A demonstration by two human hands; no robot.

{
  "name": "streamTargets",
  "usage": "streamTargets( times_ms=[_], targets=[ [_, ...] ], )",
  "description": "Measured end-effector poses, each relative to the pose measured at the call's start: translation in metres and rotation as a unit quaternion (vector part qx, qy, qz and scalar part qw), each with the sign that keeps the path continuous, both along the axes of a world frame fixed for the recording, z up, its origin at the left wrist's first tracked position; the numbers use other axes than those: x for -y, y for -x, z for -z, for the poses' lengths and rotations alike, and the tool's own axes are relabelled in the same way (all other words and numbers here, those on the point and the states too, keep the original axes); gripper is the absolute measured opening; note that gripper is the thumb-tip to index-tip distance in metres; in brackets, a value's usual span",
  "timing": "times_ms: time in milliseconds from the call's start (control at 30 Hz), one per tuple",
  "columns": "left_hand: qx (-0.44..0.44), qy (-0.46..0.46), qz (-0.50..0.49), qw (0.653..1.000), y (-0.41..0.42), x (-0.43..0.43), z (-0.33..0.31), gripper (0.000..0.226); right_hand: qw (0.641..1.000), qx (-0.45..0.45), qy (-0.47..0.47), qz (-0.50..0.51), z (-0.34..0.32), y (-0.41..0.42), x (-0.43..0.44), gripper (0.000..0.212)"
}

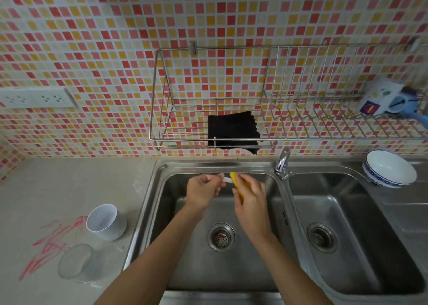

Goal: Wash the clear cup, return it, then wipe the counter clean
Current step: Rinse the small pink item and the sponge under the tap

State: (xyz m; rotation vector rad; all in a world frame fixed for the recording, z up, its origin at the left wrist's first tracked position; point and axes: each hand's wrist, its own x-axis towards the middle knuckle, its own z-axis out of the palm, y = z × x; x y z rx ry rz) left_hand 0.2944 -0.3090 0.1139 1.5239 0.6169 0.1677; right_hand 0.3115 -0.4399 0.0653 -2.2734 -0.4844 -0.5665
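The clear cup (pixel 75 263) stands on the grey counter (pixel 46 189) at the lower left, beside red smears (pixel 53 242). Over the left sink basin (pixel 231 270), my right hand (pixel 251 196) grips a yellow sponge (pixel 236 181). My left hand (pixel 203 190) pinches a small white object (pixel 226 179) that touches the sponge's upper end; what it is cannot be told. A black cloth (pixel 232 130) hangs from the wire wall rack (pixel 162 140) above the sink.
A white cup (pixel 106 221) stands on the counter just behind the clear cup. The tap (pixel 283 161) sits between the two basins. A blue-and-white bowl (pixel 390 171) rests at the right sink's edge. Mugs (pixel 382 98) lie in the rack's right part. A wall socket (pixel 37 97) is at the left.
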Motion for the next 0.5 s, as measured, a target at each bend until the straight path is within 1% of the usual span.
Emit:
streamTargets(
  times_ms=[67, 200, 233, 267, 333, 367, 433, 500],
  targets=[
    [-0.005, 0.006, 0.012, 1.0, 0.0, -0.001, -0.001, 0.022, 0.999, 0.028, 0.04, -0.022, -0.001, 0.0, 0.001, 0.048],
    [-0.005, 0.001, 0.031, 1.0, 0.003, 0.003, -0.001, 0.025, 0.998, 0.04, 0.043, 0.008, -0.006, -0.02, 0.009, 0.04],
    [0.001, -0.018, 0.032, 0.999, 0.004, 0.003, -0.001, 0.024, 0.997, 0.052, 0.051, 0.002, -0.006, -0.024, 0.01, 0.037],
    [0.011, -0.054, 0.038, 0.998, 0.005, 0.002, -0.001, 0.02, 0.996, 0.066, 0.063, -0.009, -0.007, -0.027, 0.009, 0.035],
    [0.05, -0.167, 0.069, 0.982, 0.005, -0.003, -0.001, 0.009, 0.992, 0.088, 0.089, -0.034, -0.009, -0.031, 0.01, 0.032],
    [0.072, -0.226, 0.093, 0.967, 0.006, -0.006, -0.002, 0.012, 0.99, 0.091, 0.099, -0.042, -0.011, -0.033, 0.011, 0.032],
    [0.103, -0.315, 0.145, 0.932, 0.007, -0.009, -0.005, 0.018, 0.989, 0.086, 0.112, -0.048, -0.013, -0.037, 0.014, 0.033],
    [0.109, -0.371, 0.168, 0.907, 0.005, -0.011, -0.005, 0.015, 0.989, 0.075, 0.113, -0.058, -0.014, -0.038, 0.015, 0.035]
  ],
)
